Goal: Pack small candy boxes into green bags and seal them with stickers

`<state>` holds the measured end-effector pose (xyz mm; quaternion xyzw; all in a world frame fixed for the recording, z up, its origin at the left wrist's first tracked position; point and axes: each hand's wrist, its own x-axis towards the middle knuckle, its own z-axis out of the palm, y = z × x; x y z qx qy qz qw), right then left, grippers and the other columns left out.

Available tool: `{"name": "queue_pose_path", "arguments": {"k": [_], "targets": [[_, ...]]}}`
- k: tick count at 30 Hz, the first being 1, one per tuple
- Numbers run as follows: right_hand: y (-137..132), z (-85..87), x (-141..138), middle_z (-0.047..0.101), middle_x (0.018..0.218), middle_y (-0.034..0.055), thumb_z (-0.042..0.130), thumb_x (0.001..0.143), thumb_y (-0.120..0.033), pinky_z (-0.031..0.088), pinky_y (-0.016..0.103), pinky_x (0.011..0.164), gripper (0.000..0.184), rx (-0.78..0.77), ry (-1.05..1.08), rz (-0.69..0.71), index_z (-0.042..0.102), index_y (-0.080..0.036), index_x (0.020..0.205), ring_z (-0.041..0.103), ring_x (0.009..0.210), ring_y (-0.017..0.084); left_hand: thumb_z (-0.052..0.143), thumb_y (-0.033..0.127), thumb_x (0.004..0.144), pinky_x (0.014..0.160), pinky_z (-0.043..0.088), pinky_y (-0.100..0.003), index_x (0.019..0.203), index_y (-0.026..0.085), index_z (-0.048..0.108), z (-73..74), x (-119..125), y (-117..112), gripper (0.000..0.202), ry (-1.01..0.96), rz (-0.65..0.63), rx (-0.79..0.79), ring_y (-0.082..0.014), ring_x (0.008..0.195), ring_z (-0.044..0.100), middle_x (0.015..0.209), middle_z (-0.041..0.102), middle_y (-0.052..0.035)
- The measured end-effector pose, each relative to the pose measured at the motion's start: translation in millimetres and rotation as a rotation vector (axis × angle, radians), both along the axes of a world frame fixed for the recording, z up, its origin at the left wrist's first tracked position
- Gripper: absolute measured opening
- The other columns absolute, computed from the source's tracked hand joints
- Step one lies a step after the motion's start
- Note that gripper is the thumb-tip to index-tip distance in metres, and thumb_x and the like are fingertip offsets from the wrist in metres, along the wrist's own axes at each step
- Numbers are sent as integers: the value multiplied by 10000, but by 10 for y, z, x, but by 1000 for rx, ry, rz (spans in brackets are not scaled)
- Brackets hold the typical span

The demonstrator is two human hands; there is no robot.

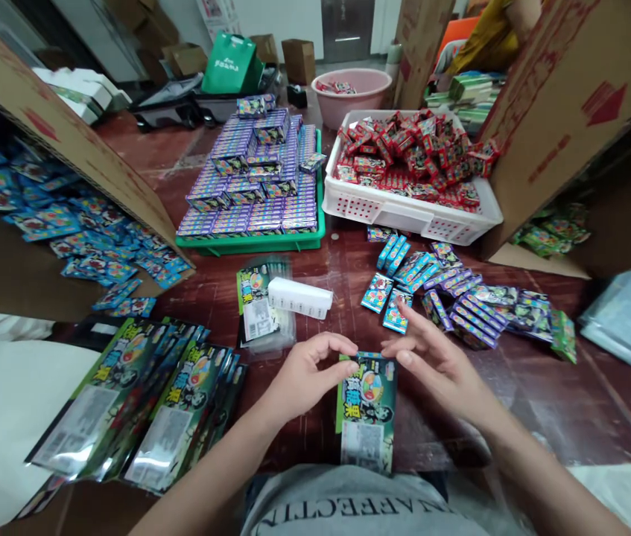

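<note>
Entry: green printed pouch (368,417) is being pinched at its top left corner between thumb and forefinger of the left hand (304,380). Those fingers (344,369) are being closed on the edge, the others curled loosely. The pouch is being laid flat on the table (561,402), directly below both sets of fingertips, with its top end toward them. This is judged to present that end to both hands at once.

Right hand (441,368) is being held open, fingers (404,357) spread, nothing gripped. The forefinger tip is being held against or just beside the pouch's top right corner; contact cannot be told.

Just beyond the right fingers, loose small blue boxes (393,298) and purple boxes (471,316) are being heaped within easy reach, probably as working stock.

Just beyond the left fingers, a white plastic block (299,296) is being rested on a stack of flat pouches (256,316), seemingly as a weight.

To the left of the left fingers, more pouches (141,402) are being fanned in an overlapping pile.

Well beyond both sets of fingers, purple boxes are being stacked in a green tray (248,243) and red boxes are being heaped in a white basket (404,217). They are being sorted by colour, apparently so that each kind is being found without searching
</note>
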<state>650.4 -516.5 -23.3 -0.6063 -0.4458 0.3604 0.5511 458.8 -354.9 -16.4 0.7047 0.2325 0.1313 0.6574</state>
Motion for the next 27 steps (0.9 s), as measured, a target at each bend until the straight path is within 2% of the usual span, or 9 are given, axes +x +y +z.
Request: {"name": "queue_pose_path", "arguments": {"k": [3, 5, 7, 9, 12, 18, 22, 25, 27], "targets": [[35, 210, 123, 674, 1110, 52, 612, 970, -337, 513, 427, 988, 279, -3, -182, 25, 611, -306, 1247, 634, 1107, 217, 715, 253, 857, 946, 516, -369, 924, 183, 704, -61, 10, -32, 97, -3, 24, 7, -187, 989, 671, 1051, 728, -57], [113, 371, 156, 648, 1132, 55, 650, 943, -328, 495, 424, 1003, 82, -28, -307, 141, 675, -266, 991, 611, 1121, 222, 718, 257, 852, 935, 524, -365, 926, 183, 704, -75, 28, -40, 105, 5, 41, 4, -186, 973, 676, 1041, 735, -54], [202, 474, 136, 642, 1100, 43, 672, 923, -291, 501, 408, 974, 60, -75, -396, 275, 664, -250, 880, 613, 1082, 212, 722, 259, 846, 925, 529, -357, 932, 183, 704, -77, 41, -43, 116, 11, 55, -5, -184, 960, 681, 1028, 742, -51], [278, 488, 84, 643, 1055, 29, 678, 904, -239, 527, 366, 866, 45, -135, -463, 308, 650, -243, 868, 629, 976, 188, 725, 256, 842, 919, 531, -350, 937, 181, 708, -73, 45, -45, 122, 14, 60, -8, -185, 956, 685, 1016, 747, -50], [341, 384, 17, 635, 975, 22, 670, 890, -196, 523, 332, 757, 59, -190, -532, 244, 625, -234, 885, 624, 872, 176, 732, 239, 833, 922, 529, -347, 932, 176, 716, -62, 35, -46, 119, 9, 66, 1, -188, 958, 687, 1015, 750, -52], [266, 185, -11, 620, 1084, 69, 671, 920, -317, 557, 390, 795, 183, -123, -625, 123, 607, -258, 1082, 646, 955, 230, 726, 223, 844, 941, 529, -353, 948, 183, 729, -85, 5, -75, 112, 11, 96, 19, -194, 980, 693, 1039, 754, -51], [200, 102, 23, 687, 1105, 57, 595, 971, -364, 556, 443, 864, 116, -92, -707, 269, 682, -304, 1019, 676, 1017, 268, 705, 234, 874, 949, 544, -360, 1005, 189, 736, -78, -100, -147, 142, 5, 117, 55, -203, 992, 706, 1062, 760, -59], [434, 60, 63, 741, 1091, 34, 578, 977, -413, 577, 407, 831, 218, -130, -592, 368, 688, -331, 1146, 713, 964, 258, 677, 229, 904, 1019, 529, -380, 1155, 208, 697, 118, -387, -186, 253, 9, 226, 183, -212, 1106, 686, 1198, 732, -72], [774, 89, -47, 753, 1069, 46, 579, 971, -445, 580, 365, 796, 254, -103, -489, 334, 697, -289, 1133, 718, 941, 250, 659, 230, 919, 1104, 473, -424, 1316, 233, 601, 370, -689, -253, 401, 58, 383, 418, -229, 1274, 594, 1390, 628, -86]]}}
